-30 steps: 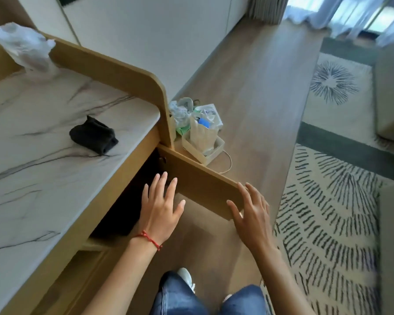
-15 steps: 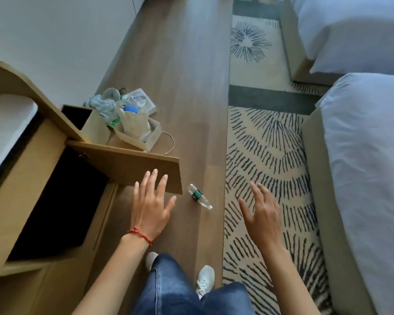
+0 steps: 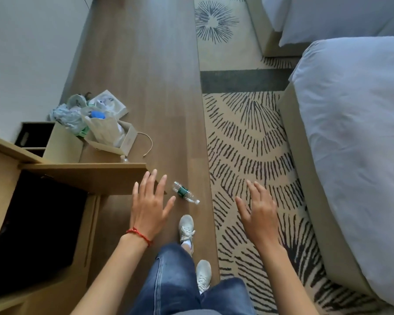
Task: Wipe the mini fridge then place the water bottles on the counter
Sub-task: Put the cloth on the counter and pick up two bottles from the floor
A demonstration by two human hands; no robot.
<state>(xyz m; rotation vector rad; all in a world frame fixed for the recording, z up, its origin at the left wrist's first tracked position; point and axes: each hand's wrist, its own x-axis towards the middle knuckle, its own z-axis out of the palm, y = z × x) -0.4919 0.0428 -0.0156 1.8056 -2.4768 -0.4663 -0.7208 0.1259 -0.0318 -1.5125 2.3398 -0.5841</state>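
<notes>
While both hands hang empty over the floor, the likeliest slip is underfoot: the water bottle (image 3: 186, 195) lies on its side on the bare wood floor (image 3: 146, 76), just at twelve o'clock of the person's forward shoe (image 3: 186, 227), and a careless step could kick it rolling or turn an ankle. A second risk is the open cupboard door (image 3: 87, 176), which juts out at about ten o'clock of the left hand (image 3: 149, 208); stooping for the bottle could bring a head or shoulder against its corner. Clear plastic is slick and round, so a hasty grab may squirt it away toward the rug (image 3: 248, 142).

The left hand is spread wide, fingers fanned, with the bottle just at its two o'clock and apart from it. The right hand (image 3: 257, 212) is loosely open over the rug, also holding nothing.

The bottle is small and clear with a dark green label band and a white cap pointing toward four o'clock (whether it holds water is hard to tell). What looks like another bottle cap (image 3: 123, 158) peeks above the door's top edge.
</notes>
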